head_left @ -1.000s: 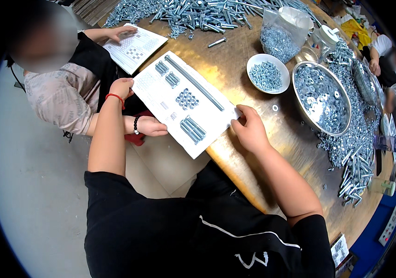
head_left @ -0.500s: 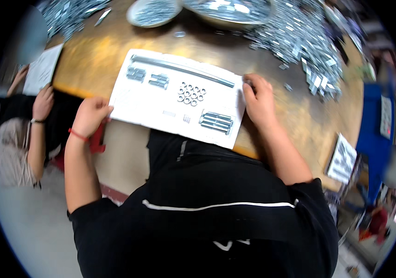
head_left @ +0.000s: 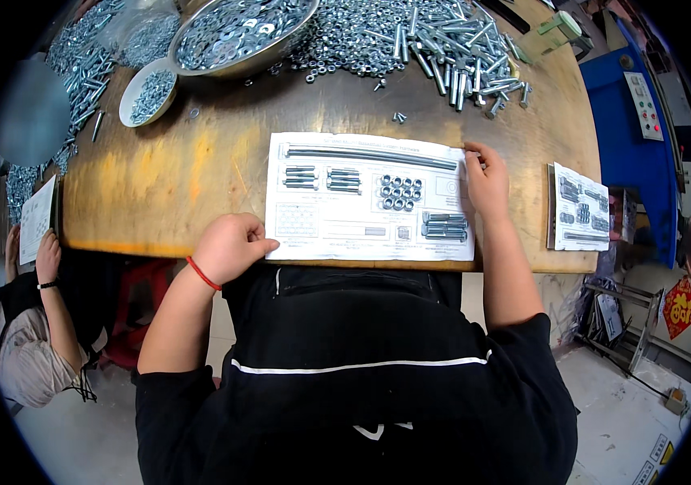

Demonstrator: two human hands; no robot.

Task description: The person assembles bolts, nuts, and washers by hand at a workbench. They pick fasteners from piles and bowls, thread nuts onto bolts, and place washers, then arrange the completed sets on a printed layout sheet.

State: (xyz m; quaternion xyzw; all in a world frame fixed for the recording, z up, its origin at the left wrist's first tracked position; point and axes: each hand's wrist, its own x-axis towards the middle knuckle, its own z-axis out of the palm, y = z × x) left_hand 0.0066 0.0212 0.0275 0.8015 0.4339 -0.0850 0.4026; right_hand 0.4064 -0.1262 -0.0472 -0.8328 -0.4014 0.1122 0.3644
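A white printed hardware card (head_left: 313, 212) lies squarely in front of me at the table's front edge. On it are a long metal rod (head_left: 369, 156), short bolts in two groups, several nuts (head_left: 401, 192) and a bundle of longer bolts (head_left: 445, 227). Whether these are real parts or partly print I cannot tell everywhere. My left hand (head_left: 236, 245) pinches the card's lower left corner between thumb and finger. At the upper right corner, my right hand (head_left: 488, 182) is closed on the edge.
Beyond the card stand a small white bowl (head_left: 128, 103) and a large metal bowl of washers (head_left: 305, 24). Loose nuts (head_left: 345, 50) and bolts (head_left: 458, 69) are heaped beside them. A stack of similar cards (head_left: 580, 212) sits right. Another person's hand (head_left: 48, 257) holds a card at left.
The card has turned from a slant to nearly level, with both hands still at its edges. The whole view has swung, so the table and bowls appear shifted.
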